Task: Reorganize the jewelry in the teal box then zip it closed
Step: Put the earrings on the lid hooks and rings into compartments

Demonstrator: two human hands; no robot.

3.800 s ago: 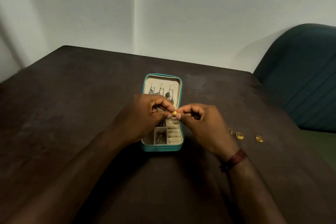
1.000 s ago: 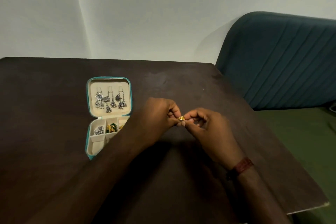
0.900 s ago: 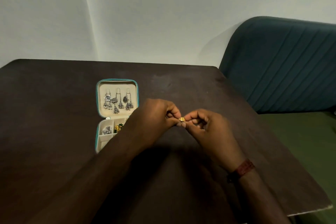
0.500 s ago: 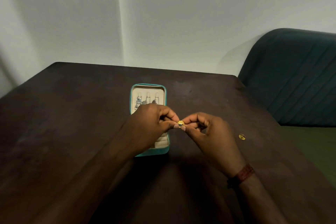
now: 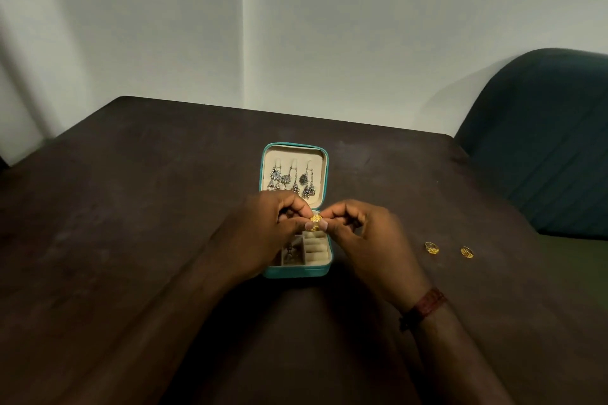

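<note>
The teal jewelry box (image 5: 297, 271) lies open on the dark table, its cream lid flat behind the base. Silver dangling earrings (image 5: 291, 181) hang in the lid. The base shows cream ring rolls (image 5: 315, 248) on the right and a small compartment with a silvery piece (image 5: 292, 252). My left hand (image 5: 263, 233) and my right hand (image 5: 365, 240) meet above the base. Both pinch one small gold ring (image 5: 315, 219) between thumbs and fingertips. My left hand hides the base's left half.
Two more gold rings (image 5: 431, 247) (image 5: 467, 251) lie on the dark table (image 5: 131, 207) to the right of my right hand. A dark teal upholstered seat (image 5: 543, 141) stands beyond the table's right edge. A pale wall is behind.
The view swung left, so the box sits centred beneath my hands and the loose rings on the right came into sight. Both hands keep pinching the gold ring.
</note>
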